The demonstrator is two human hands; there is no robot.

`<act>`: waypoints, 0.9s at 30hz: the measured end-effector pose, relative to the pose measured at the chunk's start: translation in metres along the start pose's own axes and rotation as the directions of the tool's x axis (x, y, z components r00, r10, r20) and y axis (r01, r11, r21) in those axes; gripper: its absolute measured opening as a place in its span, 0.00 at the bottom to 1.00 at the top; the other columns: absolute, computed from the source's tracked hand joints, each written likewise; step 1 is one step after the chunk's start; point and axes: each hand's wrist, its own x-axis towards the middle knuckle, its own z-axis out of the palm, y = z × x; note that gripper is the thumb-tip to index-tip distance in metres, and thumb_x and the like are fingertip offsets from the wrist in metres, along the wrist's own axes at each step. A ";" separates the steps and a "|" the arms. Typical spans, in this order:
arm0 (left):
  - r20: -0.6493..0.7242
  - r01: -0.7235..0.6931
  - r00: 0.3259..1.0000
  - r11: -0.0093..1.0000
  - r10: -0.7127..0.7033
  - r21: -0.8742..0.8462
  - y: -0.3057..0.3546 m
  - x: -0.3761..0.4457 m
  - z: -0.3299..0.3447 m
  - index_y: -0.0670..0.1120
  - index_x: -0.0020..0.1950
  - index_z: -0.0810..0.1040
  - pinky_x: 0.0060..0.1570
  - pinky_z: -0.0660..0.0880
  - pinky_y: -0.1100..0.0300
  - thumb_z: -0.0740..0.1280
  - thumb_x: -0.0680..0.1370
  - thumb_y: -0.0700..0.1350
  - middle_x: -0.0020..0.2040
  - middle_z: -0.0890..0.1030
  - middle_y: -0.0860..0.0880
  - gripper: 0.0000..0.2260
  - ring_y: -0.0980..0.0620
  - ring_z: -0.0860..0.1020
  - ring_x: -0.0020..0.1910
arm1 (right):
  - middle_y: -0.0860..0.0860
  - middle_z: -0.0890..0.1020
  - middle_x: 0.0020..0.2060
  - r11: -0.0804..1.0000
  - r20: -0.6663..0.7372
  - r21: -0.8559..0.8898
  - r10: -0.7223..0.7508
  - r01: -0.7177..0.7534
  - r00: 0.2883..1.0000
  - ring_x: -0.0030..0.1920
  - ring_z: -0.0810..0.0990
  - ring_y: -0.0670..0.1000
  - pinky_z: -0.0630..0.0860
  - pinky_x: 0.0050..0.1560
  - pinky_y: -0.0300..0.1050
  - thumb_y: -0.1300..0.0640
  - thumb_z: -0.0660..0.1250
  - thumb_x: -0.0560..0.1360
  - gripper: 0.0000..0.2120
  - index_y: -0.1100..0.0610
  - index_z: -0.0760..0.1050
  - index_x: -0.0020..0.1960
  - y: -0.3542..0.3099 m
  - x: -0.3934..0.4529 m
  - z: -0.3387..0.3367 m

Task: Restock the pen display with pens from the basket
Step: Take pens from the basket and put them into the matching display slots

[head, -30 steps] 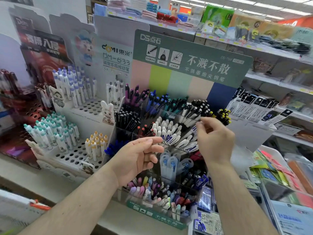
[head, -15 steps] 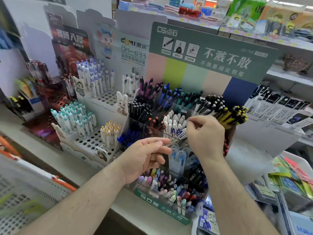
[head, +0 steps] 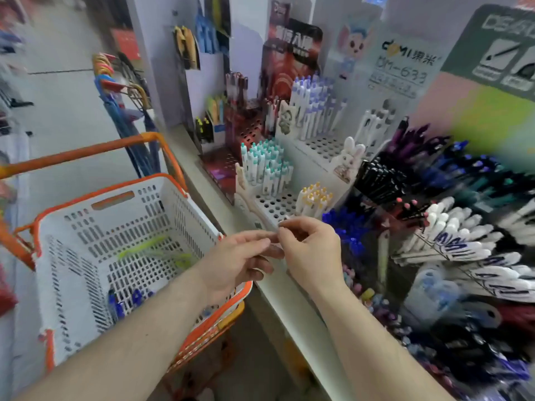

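Observation:
A white basket with an orange rim [head: 170,180] stands at the lower left beside the shelf. Blue pens [head: 124,302] lie at its near end and yellow-green pens [head: 162,253] on its floor. The pen display [head: 434,227] fills the right side, blurred, with white pens printed in blue [head: 451,241] and a compartment of blue pens [head: 347,224]. My left hand [head: 240,261] hovers over the basket's right rim with relaxed fingers, holding nothing. My right hand [head: 309,250] is just right of it, thumb and forefinger pinched together. No pen shows between them.
A white holed stand holds teal-capped pens [head: 266,166] and yellow-capped pens [head: 314,198] behind my hands. The grey shelf edge [head: 289,308] runs between basket and display. Umbrellas [head: 130,111] hang beyond the basket, with aisle floor [head: 58,96] at the left.
The view has swung left and the basket has come into sight. My right hand has left the white pens and moved down-left, next to my left hand at the basket's rim.

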 end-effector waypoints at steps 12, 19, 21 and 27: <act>-0.467 -0.009 0.884 0.997 -0.027 -0.076 -0.017 -0.044 -0.161 0.43 0.57 0.80 0.41 0.71 0.57 0.59 0.82 0.38 0.46 0.84 0.46 0.11 0.52 0.77 0.36 | 0.43 0.82 0.33 0.999 0.489 -0.045 0.031 -0.010 0.872 0.32 0.77 0.37 0.70 0.33 0.27 0.59 0.69 0.75 0.05 0.53 0.83 0.43 -0.019 0.011 0.179; -0.814 -0.049 0.538 0.973 0.217 0.226 -0.030 -0.071 -0.245 0.50 0.48 0.79 0.41 0.74 0.60 0.63 0.80 0.35 0.40 0.83 0.52 0.11 0.58 0.79 0.36 | 0.53 0.68 0.30 0.861 0.749 -0.508 0.457 -0.025 0.480 0.30 0.66 0.51 0.63 0.33 0.44 0.57 0.67 0.77 0.10 0.56 0.70 0.39 0.039 0.013 0.320; -0.814 0.054 0.462 0.905 0.352 0.422 -0.036 -0.075 -0.266 0.55 0.45 0.78 0.45 0.76 0.61 0.65 0.78 0.37 0.40 0.82 0.55 0.11 0.59 0.80 0.41 | 0.52 0.67 0.30 0.794 0.708 -0.605 0.570 -0.058 0.417 0.28 0.64 0.49 0.62 0.30 0.42 0.56 0.66 0.79 0.08 0.59 0.70 0.45 0.053 0.006 0.354; -0.750 0.244 0.381 0.724 0.540 0.645 -0.062 -0.079 -0.314 0.50 0.47 0.82 0.51 0.77 0.47 0.67 0.75 0.43 0.41 0.79 0.57 0.05 0.52 0.78 0.44 | 0.57 0.80 0.54 0.659 0.601 -0.751 0.659 0.038 0.452 0.48 0.81 0.55 0.80 0.45 0.48 0.32 0.60 0.75 0.37 0.61 0.67 0.70 0.090 -0.035 0.421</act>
